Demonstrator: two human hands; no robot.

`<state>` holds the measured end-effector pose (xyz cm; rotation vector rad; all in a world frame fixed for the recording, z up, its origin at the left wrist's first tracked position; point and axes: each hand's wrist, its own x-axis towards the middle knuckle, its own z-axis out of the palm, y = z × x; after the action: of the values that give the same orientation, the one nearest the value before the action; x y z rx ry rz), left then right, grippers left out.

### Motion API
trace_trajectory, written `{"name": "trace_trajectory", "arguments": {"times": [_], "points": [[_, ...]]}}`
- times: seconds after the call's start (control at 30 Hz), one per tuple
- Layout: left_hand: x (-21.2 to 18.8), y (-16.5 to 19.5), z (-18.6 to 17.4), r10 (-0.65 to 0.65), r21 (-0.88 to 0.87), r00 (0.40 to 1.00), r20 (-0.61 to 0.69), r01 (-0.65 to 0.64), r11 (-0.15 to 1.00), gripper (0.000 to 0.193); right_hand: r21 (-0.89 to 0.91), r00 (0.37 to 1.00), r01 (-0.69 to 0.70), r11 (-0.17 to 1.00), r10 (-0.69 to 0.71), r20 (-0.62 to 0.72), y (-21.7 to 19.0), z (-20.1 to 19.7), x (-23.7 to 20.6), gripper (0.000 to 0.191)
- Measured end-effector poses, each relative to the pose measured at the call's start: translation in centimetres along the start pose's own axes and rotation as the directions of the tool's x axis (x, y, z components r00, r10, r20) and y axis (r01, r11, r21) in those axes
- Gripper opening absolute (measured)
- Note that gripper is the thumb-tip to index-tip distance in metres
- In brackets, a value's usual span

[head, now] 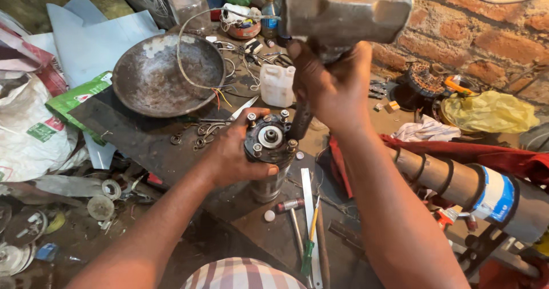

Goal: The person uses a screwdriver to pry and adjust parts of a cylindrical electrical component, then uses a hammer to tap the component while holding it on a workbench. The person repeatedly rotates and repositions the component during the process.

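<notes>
My left hand [231, 154] grips the side of an upright metal motor housing [269, 151] standing on the dark workbench [143, 134]. Its round top shows a central shaft and several bolts around the rim. My right hand [331, 88] is raised above and just right of it, shut on the dark handle of a large steel hammer [346, 8] whose block head fills the top of the view. The handle runs down past the housing's right edge.
A rusty round pan [166, 74] with looped wire sits left of the housing. A white plastic bottle [277, 84] stands behind it. A screwdriver [309, 243] and a metal ruler [309, 209] lie in front. A brick wall [486, 31] is at right, above a long cylinder [457, 180].
</notes>
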<state>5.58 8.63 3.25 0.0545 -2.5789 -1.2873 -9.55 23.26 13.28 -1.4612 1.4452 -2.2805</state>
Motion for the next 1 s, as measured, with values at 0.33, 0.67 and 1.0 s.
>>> {"name": "trace_trajectory", "arguments": {"times": [0.33,0.67,1.0], "points": [[-0.1,-0.3,-0.2,0.077,-0.024,0.997,0.001,-0.077,0.997,0.098,-0.014,0.998,-0.049,0.999,0.048,-0.039,-0.5,0.0,-0.3,0.021],[0.2,-3.1,-0.8,0.290,-0.183,0.954,0.083,-0.271,0.945,0.113,0.070,0.999,0.002,0.998,0.001,-0.045,-6.0,2.9,-2.6,0.014],[0.0,-3.5,-0.5,0.266,-0.129,0.963,0.035,-0.260,0.957,0.107,0.013,0.998,-0.020,1.000,0.019,0.064,-4.1,6.1,-4.0,0.016]]}}
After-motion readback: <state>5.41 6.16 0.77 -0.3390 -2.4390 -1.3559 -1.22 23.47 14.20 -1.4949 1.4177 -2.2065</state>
